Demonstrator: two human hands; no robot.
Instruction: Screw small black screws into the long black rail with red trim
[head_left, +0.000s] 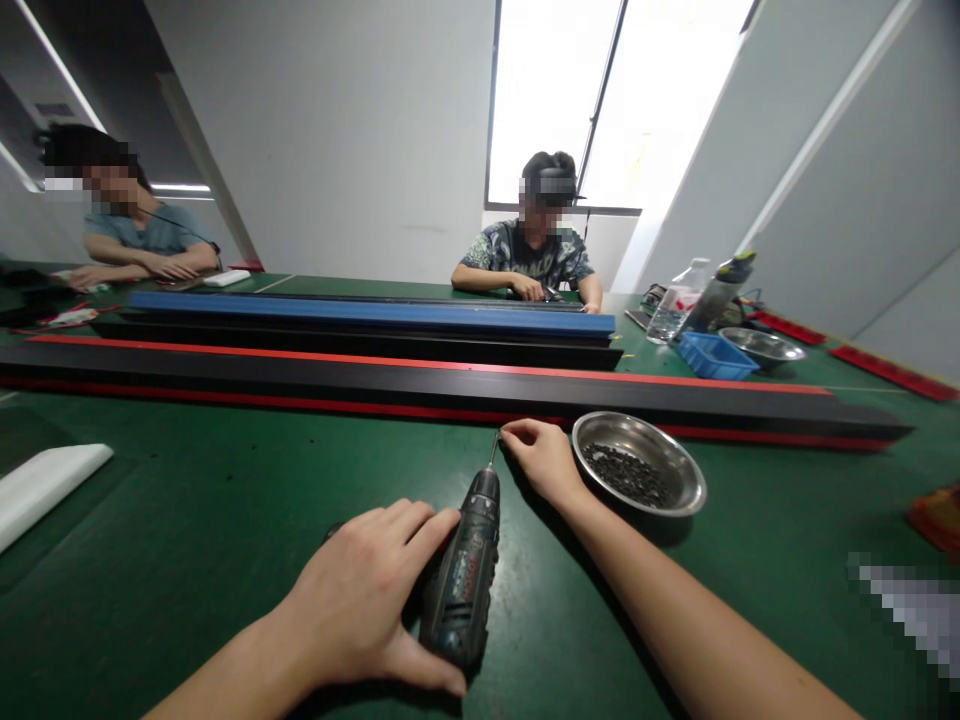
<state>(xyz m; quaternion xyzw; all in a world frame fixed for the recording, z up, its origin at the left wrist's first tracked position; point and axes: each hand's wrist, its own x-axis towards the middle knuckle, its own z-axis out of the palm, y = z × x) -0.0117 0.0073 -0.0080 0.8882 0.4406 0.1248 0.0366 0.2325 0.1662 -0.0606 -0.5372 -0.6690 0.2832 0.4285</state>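
- Gripping cordless drill (463, 570) w/ L hand (379, 580), partly curled round body, far fingers hidden.
- Pinching thumb & index of R hand (547, 460) together at tip of driver bit (493, 450); can't tell if on a screw.
- Aiming bit fwd., approx. square to long axis of black-and-red bar (450, 385), set L–R across table (225, 500) just beyond hands.
- Nearer bar w/ R hand, just L of steel bowl (691, 495) of small dark pcs., prob. screws.

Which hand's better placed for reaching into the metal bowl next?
Probably the right hand: it's just beside the metal bowl, while the left hand is farther off, holding the drill.
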